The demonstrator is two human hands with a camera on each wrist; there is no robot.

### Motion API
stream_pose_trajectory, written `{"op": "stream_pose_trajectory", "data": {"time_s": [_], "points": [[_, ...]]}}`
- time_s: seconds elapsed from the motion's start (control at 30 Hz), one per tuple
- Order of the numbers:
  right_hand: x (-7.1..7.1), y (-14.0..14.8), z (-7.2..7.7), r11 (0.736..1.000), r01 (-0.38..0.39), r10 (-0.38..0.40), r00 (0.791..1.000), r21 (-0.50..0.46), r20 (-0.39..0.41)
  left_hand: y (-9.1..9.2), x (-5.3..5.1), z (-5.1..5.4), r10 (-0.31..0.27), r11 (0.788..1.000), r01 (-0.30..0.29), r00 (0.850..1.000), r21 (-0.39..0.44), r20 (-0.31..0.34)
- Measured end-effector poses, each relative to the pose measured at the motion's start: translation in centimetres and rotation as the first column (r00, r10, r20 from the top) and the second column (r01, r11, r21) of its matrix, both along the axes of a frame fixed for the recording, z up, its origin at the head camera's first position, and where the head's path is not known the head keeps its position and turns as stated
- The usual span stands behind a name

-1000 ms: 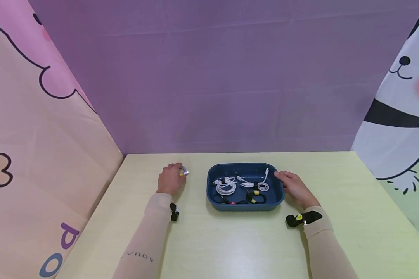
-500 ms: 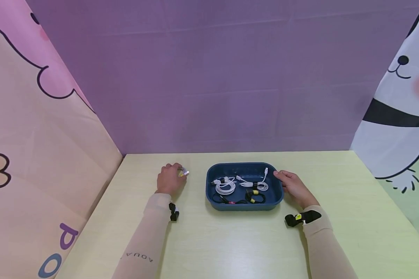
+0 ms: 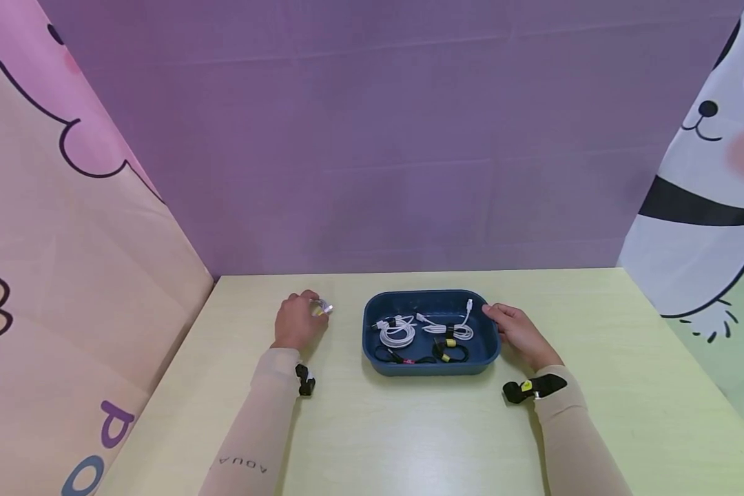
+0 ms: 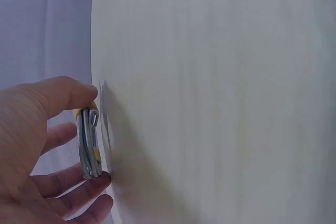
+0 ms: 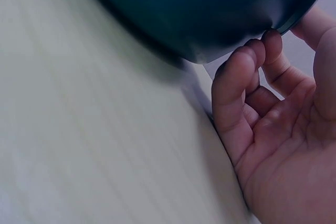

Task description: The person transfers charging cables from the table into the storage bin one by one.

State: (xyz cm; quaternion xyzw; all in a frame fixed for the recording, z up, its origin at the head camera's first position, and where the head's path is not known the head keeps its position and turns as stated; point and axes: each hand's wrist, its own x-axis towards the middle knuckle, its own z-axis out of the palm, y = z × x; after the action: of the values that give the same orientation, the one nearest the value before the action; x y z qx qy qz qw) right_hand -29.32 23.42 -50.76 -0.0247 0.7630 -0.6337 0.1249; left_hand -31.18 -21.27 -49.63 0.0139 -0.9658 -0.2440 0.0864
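At the table's far left, my left hand (image 3: 294,322) pinches a small coiled cable (image 4: 89,142) between thumb and fingertips. That cable looks pale grey with yellow bands, and its bundle stands on edge in the left wrist view. A dark blue plastic tray (image 3: 430,369) sits to the right of it. My right hand (image 3: 523,334) grips the tray's right rim, thumb on top and fingers curled beneath. Inside the tray lie two coiled white cables, one at left (image 3: 397,333) and one at right (image 3: 452,331). Near its front wall are a black cable (image 3: 403,357) and a black cable with yellow bands (image 3: 451,353).
The pale wooden table (image 3: 372,434) spreads in front of both hands. Behind it hangs a purple cloth backdrop (image 3: 359,138). Printed cartoon panels flank the table, a pink and beige one (image 3: 87,275) on the left and a panda one (image 3: 700,255) on the right.
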Motion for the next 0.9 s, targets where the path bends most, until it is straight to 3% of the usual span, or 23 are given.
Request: {"op": "stream_pose_trajectory", "data": {"time_s": [0.27,0.67,0.9], "points": [[0.0,-0.1,0.0,1.0,-0.011,0.011,1.0,-0.008,-0.006,0.3,0.3,0.1,0.01,0.998,-0.01,1.0,0.059,-0.002],[-0.1,0.0,-0.1,1.0,-0.011,0.011,1.0,-0.005,0.0,0.6,0.8,0.3,0.007,0.999,-0.003,0.996,0.053,-0.086],[0.0,0.0,0.0,1.0,-0.015,0.015,1.0,-0.008,0.004,1.3,1.2,0.7,0.021,0.997,-0.014,0.995,0.072,-0.099]]}}
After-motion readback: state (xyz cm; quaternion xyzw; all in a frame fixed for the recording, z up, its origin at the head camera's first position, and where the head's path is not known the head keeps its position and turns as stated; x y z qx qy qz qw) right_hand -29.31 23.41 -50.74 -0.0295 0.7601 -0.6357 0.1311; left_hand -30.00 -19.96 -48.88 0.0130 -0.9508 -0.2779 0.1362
